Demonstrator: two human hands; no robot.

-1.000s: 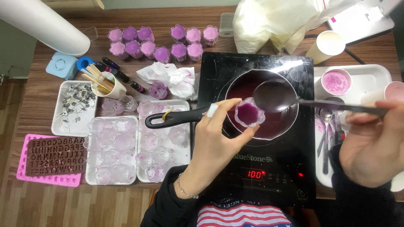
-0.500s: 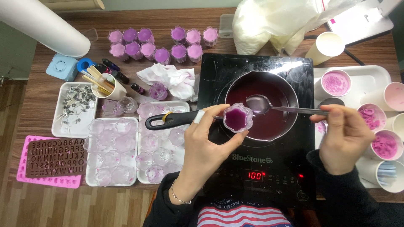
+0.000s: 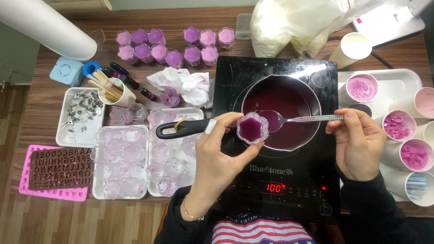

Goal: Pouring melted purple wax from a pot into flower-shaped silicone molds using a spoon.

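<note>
Far left, a pink letter mould (image 3: 53, 192) lies under a brown one, and beside them sit white trays of clear flower-shaped cups (image 3: 120, 162) — not yet filled, by the look of it. Behind them, rows of filled purple cups (image 3: 174, 45) line the back of the table. Now the action: the left hand (image 3: 217, 162) is curled, thumb and fingertips pinching a small flower-shaped cup (image 3: 252, 128) at its rim, holding it just over the near edge of the saucepan (image 3: 281, 110) on the black induction hob (image 3: 275, 135). The cup already shows purple liquid inside. The right hand (image 3: 359, 144) is closed around the handle of a metal spoon (image 3: 294, 119), its bowl touching the cup's lip — I'd say this is the pouring step, nearly done for this cup. Next, I'd judge, a level carry to a tray with no tilt. Further right, a white plastic bag (image 3: 298, 25) bulges at the back, and white paper cups (image 3: 407, 131) of pink bits stand on a tray.
</note>
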